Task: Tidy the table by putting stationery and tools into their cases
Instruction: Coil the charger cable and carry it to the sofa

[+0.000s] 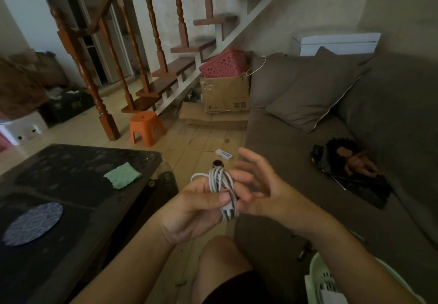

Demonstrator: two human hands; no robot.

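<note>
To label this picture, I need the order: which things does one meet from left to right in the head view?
round patterned mat, green cloth, white cable bundle, doll

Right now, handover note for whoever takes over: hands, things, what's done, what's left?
Left hand grips the coiled white cable, thumb across it.
Right hand is open, fingers spread beside the coil.
The table holds a green cloth and a round mat; no case is in view.
Done: cable is wound.
Left: find its case and stow it.
</note>
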